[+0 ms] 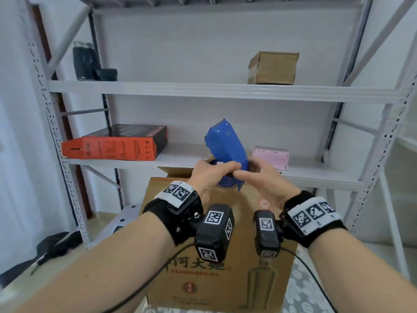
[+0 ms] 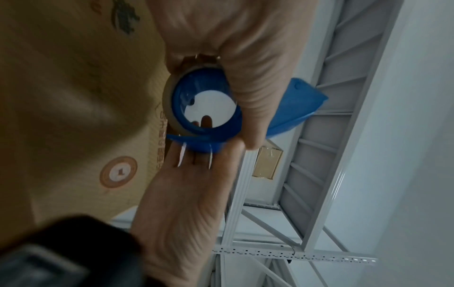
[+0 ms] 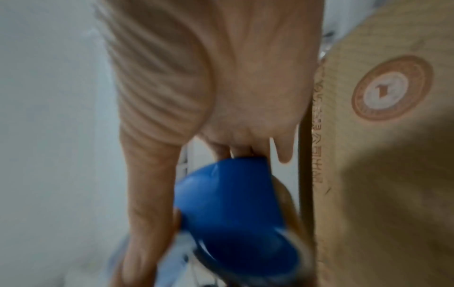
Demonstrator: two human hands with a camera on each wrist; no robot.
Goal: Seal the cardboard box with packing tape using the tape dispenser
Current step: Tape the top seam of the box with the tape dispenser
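Note:
A blue tape dispenser (image 1: 225, 143) with a brown tape roll (image 2: 169, 101) is held up in the air over the far end of a printed cardboard box (image 1: 203, 279). My left hand (image 1: 209, 175) grips it from the left, fingers curled round the roll end. My right hand (image 1: 264, 179) holds the lower part from the right, thumb on the near side and fingers behind it. In the left wrist view the right hand's palm (image 2: 191, 194) lies under the dispenser (image 2: 294, 104). The right wrist view shows the blurred dispenser (image 3: 233, 203) beside the box (image 3: 393, 155).
A white metal shelf rack (image 1: 203, 91) stands right behind the box. On it are an orange and black carton (image 1: 112, 146), a pink box (image 1: 270, 157), a small cardboard box (image 1: 273, 67) and dark containers (image 1: 85, 62). Black items (image 1: 56, 245) lie low at the left.

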